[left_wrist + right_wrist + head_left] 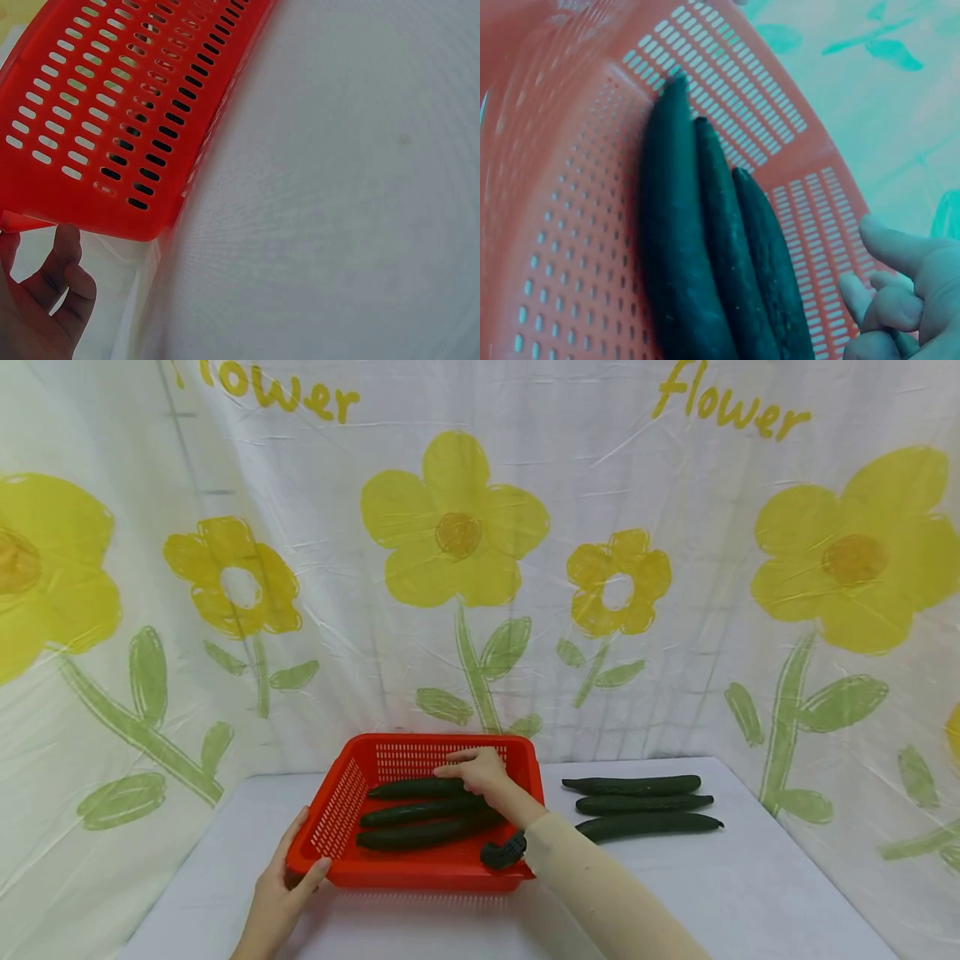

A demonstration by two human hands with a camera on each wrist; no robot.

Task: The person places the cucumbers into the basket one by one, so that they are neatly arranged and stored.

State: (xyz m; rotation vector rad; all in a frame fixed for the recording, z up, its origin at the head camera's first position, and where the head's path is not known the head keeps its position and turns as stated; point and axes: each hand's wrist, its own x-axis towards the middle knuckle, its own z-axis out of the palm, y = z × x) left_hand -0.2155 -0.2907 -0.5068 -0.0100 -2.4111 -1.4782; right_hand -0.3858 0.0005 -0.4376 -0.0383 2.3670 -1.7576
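Observation:
A red plastic basket (420,875) with slotted walls stands on the white table. Inside lie three dark green cucumbers (420,837), side by side, also seen as cucumbers (679,247) in the right wrist view. My left hand (281,889) grips the basket's near left corner, thumb over the rim; the left wrist view shows that hand (49,292) at the basket wall (90,206). Over the basket's right half, my right hand (486,774) hovers by the farthest cucumber, covering its right end. In the right wrist view this hand (907,300) has loosely bent fingers, its thumb apart from them.
Three more cucumbers (637,804) lie in a row on the table, right of the basket; the right forearm partly covers the nearest one. Behind the table (750,893) hangs a white curtain (675,485) painted with yellow flowers. A black wrist camera (502,852) sits under the right wrist.

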